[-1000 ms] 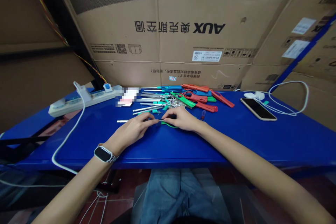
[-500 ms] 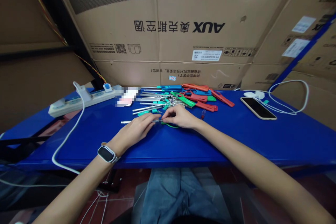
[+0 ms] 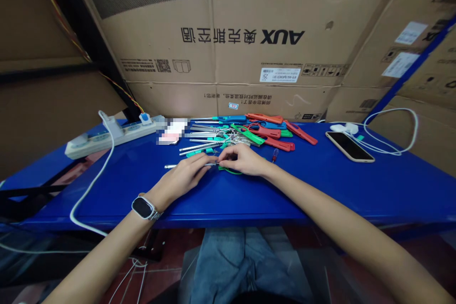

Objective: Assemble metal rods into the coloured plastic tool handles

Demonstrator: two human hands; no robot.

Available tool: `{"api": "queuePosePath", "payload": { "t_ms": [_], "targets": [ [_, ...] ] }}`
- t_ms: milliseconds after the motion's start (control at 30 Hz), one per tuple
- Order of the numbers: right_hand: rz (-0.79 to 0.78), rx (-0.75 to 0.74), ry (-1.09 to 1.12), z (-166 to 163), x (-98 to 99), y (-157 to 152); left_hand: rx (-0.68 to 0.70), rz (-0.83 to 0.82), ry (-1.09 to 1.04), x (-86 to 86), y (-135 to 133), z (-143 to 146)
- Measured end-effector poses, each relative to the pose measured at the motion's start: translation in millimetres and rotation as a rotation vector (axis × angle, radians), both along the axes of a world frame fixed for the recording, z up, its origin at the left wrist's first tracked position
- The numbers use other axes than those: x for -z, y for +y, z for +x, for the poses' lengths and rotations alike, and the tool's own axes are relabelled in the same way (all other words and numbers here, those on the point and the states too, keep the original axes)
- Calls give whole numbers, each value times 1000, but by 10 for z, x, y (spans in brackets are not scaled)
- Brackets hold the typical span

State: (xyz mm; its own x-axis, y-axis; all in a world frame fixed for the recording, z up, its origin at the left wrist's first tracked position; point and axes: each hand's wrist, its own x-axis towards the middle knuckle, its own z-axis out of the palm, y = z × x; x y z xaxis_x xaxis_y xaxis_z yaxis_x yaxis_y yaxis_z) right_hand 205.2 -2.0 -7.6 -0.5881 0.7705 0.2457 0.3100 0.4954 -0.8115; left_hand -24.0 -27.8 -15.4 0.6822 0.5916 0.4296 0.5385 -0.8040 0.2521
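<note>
Blue table [image 3: 320, 185]: metal rod [image 3: 174, 166] beneath left hand [image 3: 181, 178], tip at right hand [image 3: 244, 160].

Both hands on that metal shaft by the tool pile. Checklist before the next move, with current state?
1. Left hand fingers on the metal shaft: ok.
2. Right hand pinching the shaft's right end: ok.
3. Green piece seated on the shaft: cannot tell, the right hand covers it.
4. Shaft's left tip lying free on the table: ok.
5. Tool pile well apart from the hands: not ok, it lies close behind the right hand.
6. Phone away from the right forearm: ok.
</note>
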Motion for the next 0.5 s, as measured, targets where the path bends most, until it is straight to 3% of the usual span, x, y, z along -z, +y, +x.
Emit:
{"api": "queuePosePath", "payload": {
  "t_ms": [300,500],
  "targets": [
    [-47,44,-22,-18,-27,-11,69,83,38,-6,17,-20],
    [-54,49,-11,-30,-37,-13,39,86,98,-31,-5,-3]
  ]
}}
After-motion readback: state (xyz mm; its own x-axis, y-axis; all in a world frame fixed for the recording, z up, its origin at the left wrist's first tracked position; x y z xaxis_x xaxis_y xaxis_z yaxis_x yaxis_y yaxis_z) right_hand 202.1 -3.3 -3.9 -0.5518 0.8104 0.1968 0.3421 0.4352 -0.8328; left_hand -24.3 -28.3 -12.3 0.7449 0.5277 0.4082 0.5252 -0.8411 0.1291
